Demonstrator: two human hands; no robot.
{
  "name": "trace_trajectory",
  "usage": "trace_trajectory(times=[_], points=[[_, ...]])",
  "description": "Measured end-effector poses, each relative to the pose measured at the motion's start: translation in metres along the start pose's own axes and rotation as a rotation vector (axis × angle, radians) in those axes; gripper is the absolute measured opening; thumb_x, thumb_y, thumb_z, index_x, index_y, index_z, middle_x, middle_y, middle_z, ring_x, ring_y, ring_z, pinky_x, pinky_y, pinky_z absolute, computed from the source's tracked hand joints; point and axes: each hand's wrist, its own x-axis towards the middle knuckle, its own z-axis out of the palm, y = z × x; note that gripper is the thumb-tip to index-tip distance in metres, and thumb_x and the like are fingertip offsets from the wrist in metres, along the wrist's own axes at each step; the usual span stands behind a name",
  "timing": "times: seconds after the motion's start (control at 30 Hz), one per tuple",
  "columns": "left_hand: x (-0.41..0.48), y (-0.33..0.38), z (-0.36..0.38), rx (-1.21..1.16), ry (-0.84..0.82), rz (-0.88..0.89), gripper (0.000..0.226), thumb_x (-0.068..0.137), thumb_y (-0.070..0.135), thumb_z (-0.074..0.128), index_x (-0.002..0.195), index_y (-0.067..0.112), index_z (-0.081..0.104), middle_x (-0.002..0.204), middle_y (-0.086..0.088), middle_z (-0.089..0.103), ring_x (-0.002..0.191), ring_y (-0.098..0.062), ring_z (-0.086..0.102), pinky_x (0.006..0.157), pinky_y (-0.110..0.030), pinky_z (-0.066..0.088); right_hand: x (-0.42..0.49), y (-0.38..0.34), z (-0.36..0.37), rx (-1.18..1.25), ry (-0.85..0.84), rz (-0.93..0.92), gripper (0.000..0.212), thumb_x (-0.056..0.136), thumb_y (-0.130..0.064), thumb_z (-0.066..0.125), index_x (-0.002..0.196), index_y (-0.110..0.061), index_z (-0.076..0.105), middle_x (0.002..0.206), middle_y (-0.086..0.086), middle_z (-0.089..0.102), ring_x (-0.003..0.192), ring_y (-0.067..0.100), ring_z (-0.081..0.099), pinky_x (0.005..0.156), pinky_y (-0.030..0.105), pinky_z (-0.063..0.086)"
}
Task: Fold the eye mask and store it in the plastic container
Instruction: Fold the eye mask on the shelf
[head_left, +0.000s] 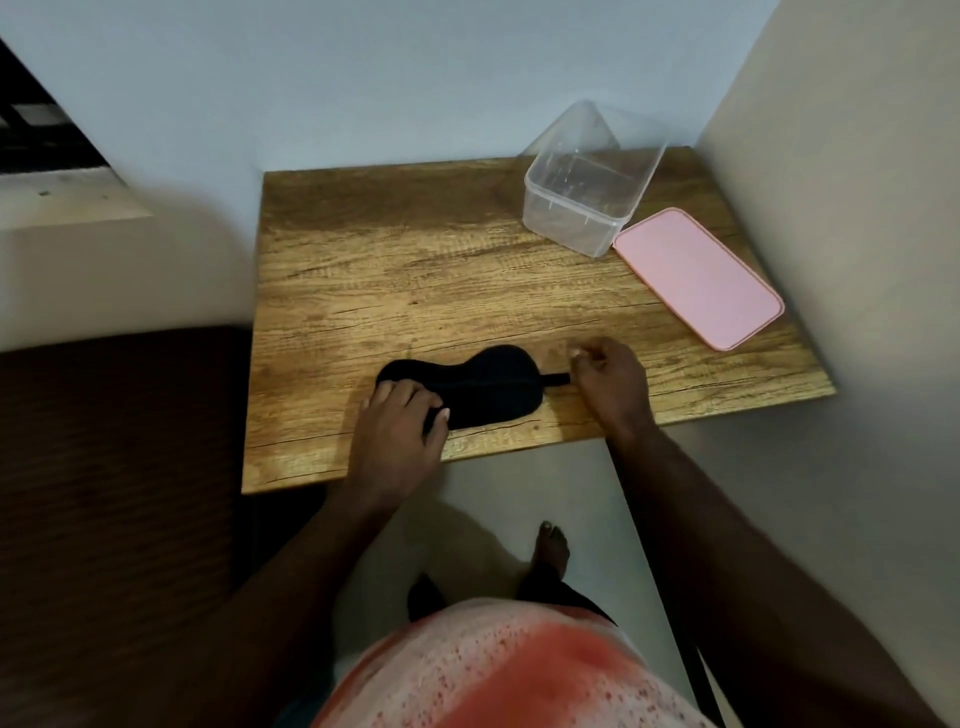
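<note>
The mask (483, 387) is black and lies flat on the wooden surface (389, 270), close to the near edge. It stretches between the two grips and is not yet folded.

The left grip (400, 431) rests on the left end of the mask. Its fingers are laid almost straight on the fabric, with the thumb on the near side of it, and they press the mask down without closing around it.

The right grip (608, 382) is at the other end, just to the right of the mask. Its fingers are curled together, and the thin strap (556, 380) goes from the mask directly into them, so this grip is clamped on the strap end.

The container (571, 218) is clear and stands open, well beyond the right grip, near the far wall. Nothing is seen inside it. The pink lid (696, 275) lies flat beyond the right grip and to its right; one corner is just beside the container.

A bare foot (550, 545) stands on the floor, below the two grips.
</note>
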Motion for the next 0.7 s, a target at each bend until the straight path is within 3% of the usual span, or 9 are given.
trace_trajectory(times=[0.07,0.17,0.3,0.47,0.57,0.7], points=[[0.013,0.014,0.007,-0.078,-0.060,0.069,0.025,0.092,0.027,0.055,0.102,0.010,0.069,0.094,-0.006,0.063,0.092,-0.025,0.055,0.080,-0.039,0.045,0.005,0.004,-0.005,0.081,-0.087,0.177,0.028,0.085,-0.031,0.068,0.107,-0.013,0.071,0.105,0.003,0.072,0.096,0.016,0.066,0.089,0.035,0.053],[0.032,0.039,0.023,-0.167,-0.175,0.151,0.027,0.093,0.022,0.057,0.112,0.006,0.067,0.100,-0.009,0.062,0.099,-0.026,0.053,0.082,-0.039,0.046,0.007,0.002,-0.006,0.136,-0.231,0.242,0.032,0.078,-0.028,0.077,0.106,-0.013,0.070,0.101,0.002,0.072,0.093,0.018,0.069,0.086,0.040,0.057],[0.048,0.057,0.043,-0.184,-0.264,0.182,0.032,0.095,0.023,0.054,0.123,0.008,0.062,0.107,-0.009,0.059,0.105,-0.026,0.051,0.089,-0.037,0.042,0.006,-0.002,0.004,0.083,-0.255,0.177,0.036,0.074,-0.026,0.083,0.103,-0.010,0.070,0.096,0.006,0.074,0.089,0.021,0.071,0.083,0.044,0.059],[0.053,0.063,0.051,-0.126,-0.282,0.177,0.032,0.098,0.021,0.047,0.124,0.011,0.062,0.102,-0.009,0.056,0.096,-0.025,0.049,0.079,-0.041,0.045,0.007,0.000,0.009,0.067,-0.329,0.067,0.021,0.076,-0.011,0.081,0.094,-0.006,0.072,0.088,0.001,0.072,0.083,0.015,0.068,0.085,0.038,0.058],[0.052,0.064,0.054,-0.134,-0.265,0.164,0.034,0.098,0.020,0.047,0.128,0.011,0.061,0.102,-0.009,0.056,0.095,-0.025,0.050,0.078,-0.041,0.046,0.007,-0.003,0.009,0.086,-0.326,0.085,0.010,0.081,-0.006,0.077,0.088,-0.002,0.072,0.078,0.002,0.070,0.073,0.018,0.066,0.072,0.037,0.058],[0.050,0.063,0.054,-0.133,-0.249,0.170,0.035,0.096,0.018,0.050,0.129,0.011,0.059,0.100,-0.009,0.056,0.094,-0.027,0.051,0.076,-0.042,0.048,0.007,-0.003,0.012,0.115,-0.294,0.124,0.009,0.086,-0.010,0.073,0.087,-0.001,0.072,0.074,0.008,0.069,0.061,0.017,0.063,0.052,0.026,0.052]])
